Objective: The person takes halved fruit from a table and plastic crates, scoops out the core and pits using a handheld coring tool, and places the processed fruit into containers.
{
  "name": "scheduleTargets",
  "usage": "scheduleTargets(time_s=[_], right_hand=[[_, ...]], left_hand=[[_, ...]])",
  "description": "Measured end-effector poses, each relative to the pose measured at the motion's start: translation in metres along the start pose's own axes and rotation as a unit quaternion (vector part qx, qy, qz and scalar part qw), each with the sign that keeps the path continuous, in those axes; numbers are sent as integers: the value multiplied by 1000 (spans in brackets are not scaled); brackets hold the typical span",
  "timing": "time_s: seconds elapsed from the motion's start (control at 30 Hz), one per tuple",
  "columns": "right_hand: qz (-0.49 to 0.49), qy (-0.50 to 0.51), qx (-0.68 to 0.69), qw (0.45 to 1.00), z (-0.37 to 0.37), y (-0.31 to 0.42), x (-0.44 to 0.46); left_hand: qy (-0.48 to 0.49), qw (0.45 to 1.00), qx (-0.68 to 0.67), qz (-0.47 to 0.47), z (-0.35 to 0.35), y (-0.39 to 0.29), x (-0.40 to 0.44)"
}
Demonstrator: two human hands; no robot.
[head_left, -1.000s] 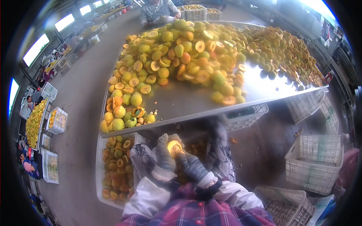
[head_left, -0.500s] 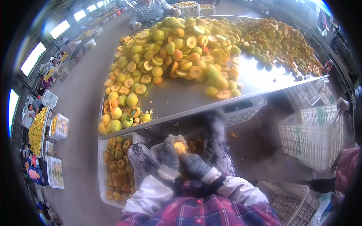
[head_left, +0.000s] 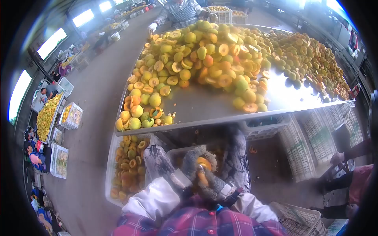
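Observation:
My left hand [head_left: 192, 162], in a grey work glove, is closed around a yellow-orange peach [head_left: 204, 161] above my lap. Against it, from the lower right, comes my right hand [head_left: 212, 184], also gloved and closed. Between the two gloves show a small metallic glint and a lower orange piece; whether that piece is fruit or a tool handle I cannot tell. Beneath the hands, a crate [head_left: 173, 151] stands between my knees, partly hidden. Whole and halved peaches [head_left: 189, 59] are heaped on the metal table [head_left: 189, 103] in front of me.
A white crate of peach halves [head_left: 110, 173] stands by my left leg. Empty-looking crates [head_left: 297, 147] stand on the right, near a person's sleeve [head_left: 362, 181]. Another crate [head_left: 299, 220] lies at lower right. A co-worker [head_left: 183, 13] stands across the table.
My view has shifted, so the table appears farther right and lower. The peach between my hands has been turned, and my gloves sit differently around it. The right-hand person's hand has moved lower.

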State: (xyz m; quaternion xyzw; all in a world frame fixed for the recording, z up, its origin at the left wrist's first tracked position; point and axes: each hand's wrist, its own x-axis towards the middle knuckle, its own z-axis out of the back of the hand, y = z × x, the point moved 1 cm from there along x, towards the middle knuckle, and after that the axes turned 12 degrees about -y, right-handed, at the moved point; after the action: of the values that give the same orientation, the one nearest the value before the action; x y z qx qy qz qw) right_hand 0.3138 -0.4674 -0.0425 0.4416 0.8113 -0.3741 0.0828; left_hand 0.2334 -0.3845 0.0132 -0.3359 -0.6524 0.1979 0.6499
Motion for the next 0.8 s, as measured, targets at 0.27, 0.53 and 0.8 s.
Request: scheduleTargets(time_s=[0.27, 0.53, 0.8], right_hand=[[99, 23, -403, 909, 42, 23, 35], [324, 0, -894, 310, 124, 83, 85], [479, -41, -869, 122, 185, 110, 112]], left_hand=[[219, 818, 532, 9, 193, 3, 32], [185, 759, 613, 121, 140, 161, 191], [299, 644, 671, 213, 147, 283, 223]])
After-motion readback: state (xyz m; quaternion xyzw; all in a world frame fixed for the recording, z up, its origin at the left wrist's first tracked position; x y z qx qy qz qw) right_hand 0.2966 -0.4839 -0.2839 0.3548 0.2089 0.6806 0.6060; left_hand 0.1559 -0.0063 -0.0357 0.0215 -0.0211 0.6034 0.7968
